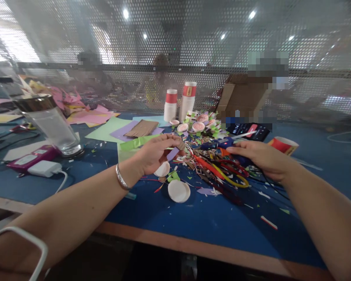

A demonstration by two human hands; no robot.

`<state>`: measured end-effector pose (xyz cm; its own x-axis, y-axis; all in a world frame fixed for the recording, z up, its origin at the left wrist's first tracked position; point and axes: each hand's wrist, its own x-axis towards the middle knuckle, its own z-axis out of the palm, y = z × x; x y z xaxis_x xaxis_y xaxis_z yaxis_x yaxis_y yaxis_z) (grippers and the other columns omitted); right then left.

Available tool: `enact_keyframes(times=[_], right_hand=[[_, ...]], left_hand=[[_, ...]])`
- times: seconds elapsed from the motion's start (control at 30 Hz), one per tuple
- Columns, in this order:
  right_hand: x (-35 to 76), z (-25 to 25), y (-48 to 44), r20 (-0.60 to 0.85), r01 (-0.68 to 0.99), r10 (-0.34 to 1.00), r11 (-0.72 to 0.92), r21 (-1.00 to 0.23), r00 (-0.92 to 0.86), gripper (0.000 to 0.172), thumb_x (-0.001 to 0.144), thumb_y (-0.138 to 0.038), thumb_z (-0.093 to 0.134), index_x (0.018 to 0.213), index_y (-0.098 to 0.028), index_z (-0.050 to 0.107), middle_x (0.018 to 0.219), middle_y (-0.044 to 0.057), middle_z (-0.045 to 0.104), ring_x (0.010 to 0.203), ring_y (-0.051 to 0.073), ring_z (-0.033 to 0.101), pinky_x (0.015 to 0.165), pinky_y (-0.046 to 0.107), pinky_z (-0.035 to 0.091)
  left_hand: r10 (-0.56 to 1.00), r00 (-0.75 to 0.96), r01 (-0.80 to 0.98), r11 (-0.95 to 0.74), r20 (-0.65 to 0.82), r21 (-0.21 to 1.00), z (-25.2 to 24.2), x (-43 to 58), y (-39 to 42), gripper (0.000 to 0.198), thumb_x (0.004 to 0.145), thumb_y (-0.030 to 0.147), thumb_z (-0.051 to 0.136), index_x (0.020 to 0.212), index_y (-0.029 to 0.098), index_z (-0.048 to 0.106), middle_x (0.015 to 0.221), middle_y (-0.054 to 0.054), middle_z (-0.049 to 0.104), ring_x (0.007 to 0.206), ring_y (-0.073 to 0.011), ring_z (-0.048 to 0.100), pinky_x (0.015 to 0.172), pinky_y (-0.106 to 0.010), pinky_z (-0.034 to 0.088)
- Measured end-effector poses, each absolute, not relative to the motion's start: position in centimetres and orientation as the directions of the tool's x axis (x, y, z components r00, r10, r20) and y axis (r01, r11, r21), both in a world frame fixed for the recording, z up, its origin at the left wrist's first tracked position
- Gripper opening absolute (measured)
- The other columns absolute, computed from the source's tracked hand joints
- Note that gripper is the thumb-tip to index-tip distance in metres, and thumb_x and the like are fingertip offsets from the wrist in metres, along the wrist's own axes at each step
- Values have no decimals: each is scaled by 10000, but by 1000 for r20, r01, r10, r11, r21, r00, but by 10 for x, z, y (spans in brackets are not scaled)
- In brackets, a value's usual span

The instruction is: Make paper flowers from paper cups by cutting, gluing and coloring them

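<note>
Pinching a brown scrap (pixel 181 145) narrowly between thumb and fingertips of the left hand (pixel 156 154), raised just above the blue worktop (pixel 222 226), with a purple strip (pixel 173 153) hanging from the same pinch and a silver bracelet (pixel 121 177) on the wrist. Gripping a blue glue gun (pixel 218 144) with the right hand (pixel 259 156), palm down, fingers curled over the handle, tip aimed left at the brown scrap and close to it; cannot tell whether touching. Under and between both hands, a heap of paper scraps (pixel 204 171), with red-and-yellow scissors (pixel 228 176) lying in it just below the right hand. Just below the left hand, a white paper disc (pixel 178 191) flat on the worktop and a second disc (pixel 163 169) partly tucked behind the palm. Beyond the heap, a cluster of paper flowers (pixel 200 125), then two stacks of red-and-white cups (pixel 188 99) upright in front of the perforated screen (pixel 175 47). Right of the flowers, a phone (pixel 248 130) with a lit display and a red cup (pixel 282 145) on its side, a cardboard box (pixel 236 97) behind them. Far left, well apart from the hands, a glass jar (pixel 52 127) with a metal lid, a magenta case (pixel 32 158) and a white charger (pixel 43 168) with its cable. Between jar and flowers, coloured paper sheets (pixel 105 130) with brown corrugated card (pixel 142 128) on top.
</note>
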<state>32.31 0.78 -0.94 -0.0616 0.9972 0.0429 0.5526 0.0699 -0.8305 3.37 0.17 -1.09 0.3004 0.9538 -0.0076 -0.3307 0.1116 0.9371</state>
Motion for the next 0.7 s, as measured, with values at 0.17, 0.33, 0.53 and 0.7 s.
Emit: enact_keyframes(times=[0.17, 0.33, 0.53, 0.7], right_hand=[[317, 3, 0, -27, 251, 998, -41, -967, 58, 279, 676, -374, 813, 815, -181, 667, 735, 33, 660, 633, 136, 588, 597, 272, 518], [314, 6, -4, -71, 154, 997, -75, -985, 31, 372, 602, -368, 889, 606, -182, 567, 576, -16, 519, 526, 85, 469, 467, 234, 383], [306, 4, -14, -27, 212, 999, -19, -977, -38, 457, 650, -468, 861, 513, -185, 530, 537, -10, 529, 501, 92, 457, 492, 251, 375], [299, 5, -21, 81, 456, 995, 99, -885, -60, 449, 712, -530, 794, 540, -207, 535, 547, 7, 572, 525, 148, 510, 540, 310, 428]], left_hand=[[959, 281, -268, 118, -40, 956, -12, 33, 4, 104, 880, 41, 584, 871, 118, 651, 795, -30, 699, 678, -90, 671, 710, -235, 518], [954, 300, -231, 78, -5, 970, -16, 33, 5, 100, 882, 37, 593, 925, 116, 634, 826, -41, 720, 732, -107, 702, 774, -265, 542], [969, 248, -186, 36, 12, 982, -17, 35, 2, 235, 820, 12, 676, 1009, 123, 592, 776, -28, 741, 709, -110, 709, 763, -265, 527], [977, 193, -93, -74, 91, 993, -16, 33, 2, 311, 771, 29, 736, 1010, 143, 573, 716, 4, 717, 694, -111, 690, 712, -258, 489]])
